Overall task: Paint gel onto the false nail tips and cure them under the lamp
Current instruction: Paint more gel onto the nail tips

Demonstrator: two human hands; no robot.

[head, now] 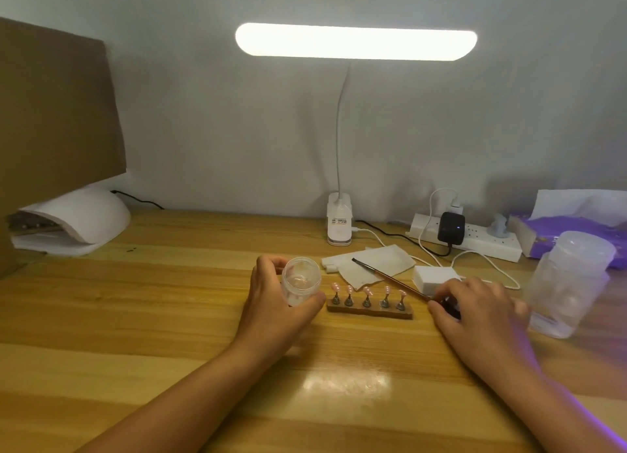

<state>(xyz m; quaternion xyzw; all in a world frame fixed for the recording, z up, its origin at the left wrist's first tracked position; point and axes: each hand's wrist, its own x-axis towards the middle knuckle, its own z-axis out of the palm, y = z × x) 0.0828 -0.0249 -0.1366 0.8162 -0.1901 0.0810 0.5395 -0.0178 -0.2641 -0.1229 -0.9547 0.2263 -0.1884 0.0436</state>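
Observation:
Several pink false nail tips [366, 290] stand on small metal stems along a brown holder bar [369, 311] in the middle of the wooden table [169, 317]. Just left of the bar, my left hand [271, 303] grips a small clear open jar [301, 279], tilted toward me. On the right, my right hand [475, 313] pinches the handle end of a thin brown brush [386, 278]; its dark bristles lie over a white tissue [369, 266]. The white dome curing lamp [78, 218] sits at the far left, its opening facing me.
A lit desk lamp [356, 41] on a clip base [339, 225] stands at the back. A white power strip [475, 239] with cables, a white block [436, 278], a purple tissue pack [576, 228] and a tall clear bottle [570, 283] crowd the right. A cardboard sheet [54, 113] leans at the left.

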